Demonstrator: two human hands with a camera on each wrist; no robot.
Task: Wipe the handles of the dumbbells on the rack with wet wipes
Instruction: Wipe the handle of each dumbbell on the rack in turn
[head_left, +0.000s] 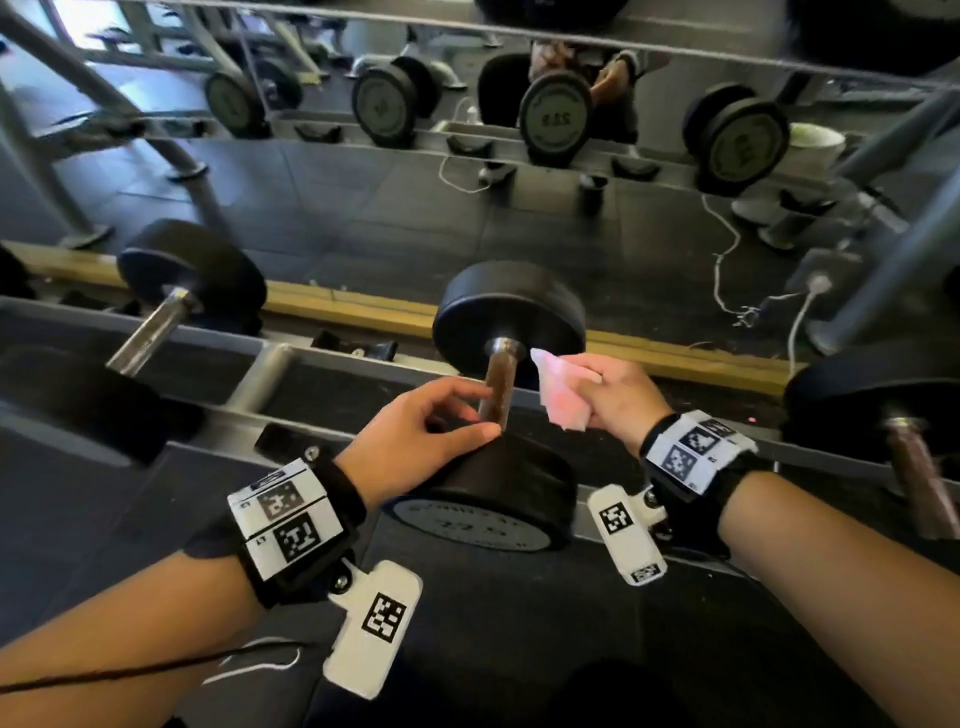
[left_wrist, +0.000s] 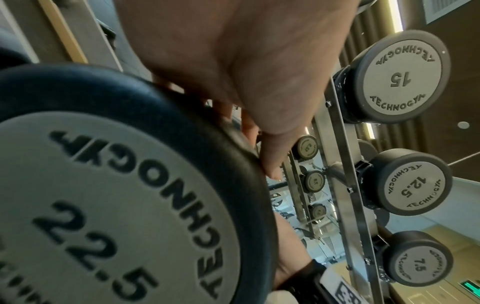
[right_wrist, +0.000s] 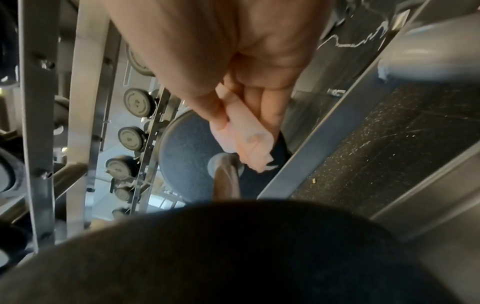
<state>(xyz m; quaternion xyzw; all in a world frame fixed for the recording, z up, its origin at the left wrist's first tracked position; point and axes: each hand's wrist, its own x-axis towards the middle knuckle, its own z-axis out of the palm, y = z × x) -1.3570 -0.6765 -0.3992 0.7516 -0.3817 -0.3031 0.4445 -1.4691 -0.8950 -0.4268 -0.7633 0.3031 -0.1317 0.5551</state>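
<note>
A black dumbbell marked 22.5 (left_wrist: 109, 205) lies on the rack, its brown handle (head_left: 496, 387) running between its near head (head_left: 514, 488) and its far head (head_left: 509, 312). My left hand (head_left: 467, 415) holds the near head: the thumb lies on its top rim and the fingers curl down behind it beside the handle. My right hand (head_left: 597, 387) pinches a folded pale pink wet wipe (head_left: 563, 392) just right of the handle, apart from it. In the right wrist view the wet wipe (right_wrist: 244, 142) hangs above the handle (right_wrist: 226, 174).
Another dumbbell (head_left: 182, 270) sits on the rack (head_left: 291, 358) to the left and one (head_left: 872, 395) to the right. A mirror behind the rack reflects dumbbells and floor. A second rack holds dumbbells marked 15 (left_wrist: 400, 78), 12.5 (left_wrist: 413, 183) and 7.5 (left_wrist: 418, 261).
</note>
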